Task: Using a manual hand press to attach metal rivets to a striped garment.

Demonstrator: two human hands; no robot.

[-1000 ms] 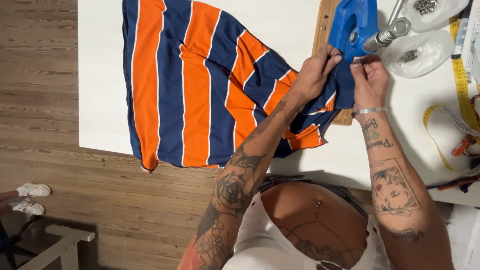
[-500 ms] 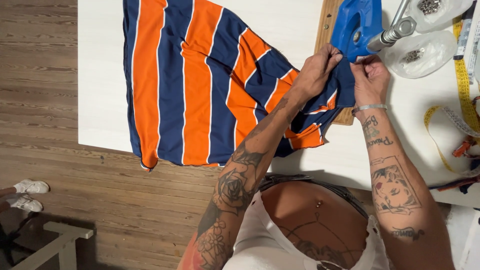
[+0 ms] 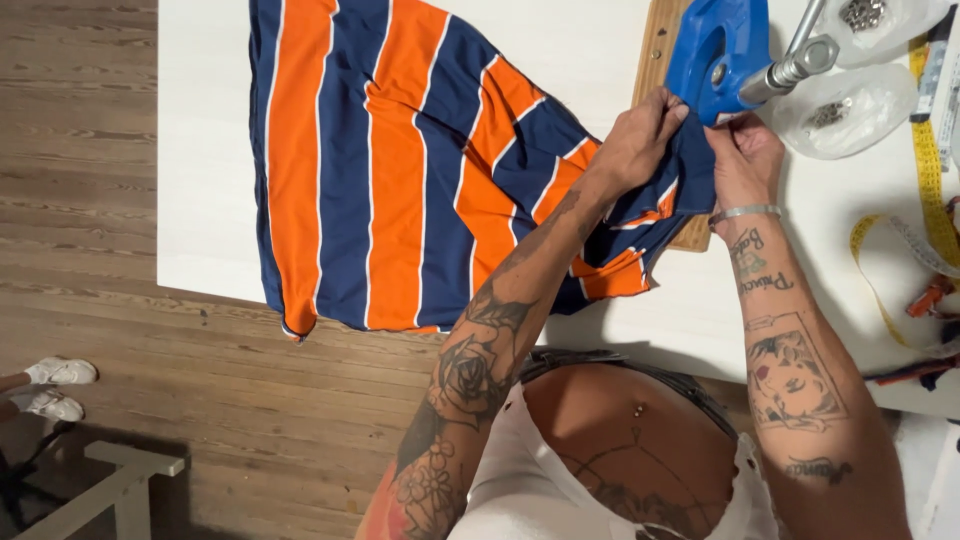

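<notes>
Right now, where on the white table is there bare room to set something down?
The widest bare patch of the white table lies left of the striped fabric. A smaller one runs above the fabric, up to the wooden board. The right side is crowded: blue press, clear bags, yellow tape measure, and both hands, left hand and right hand.

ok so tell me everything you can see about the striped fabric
The striped fabric is a soft, knit-looking cloth with wide orange and navy stripes split by thin white lines. It lies mostly flat on the white table, its near edge hanging over the table's front. Its right end is gathered and wrinkled, lying over a wooden board, where the left hand and right hand pinch it under the blue press tool.
</notes>
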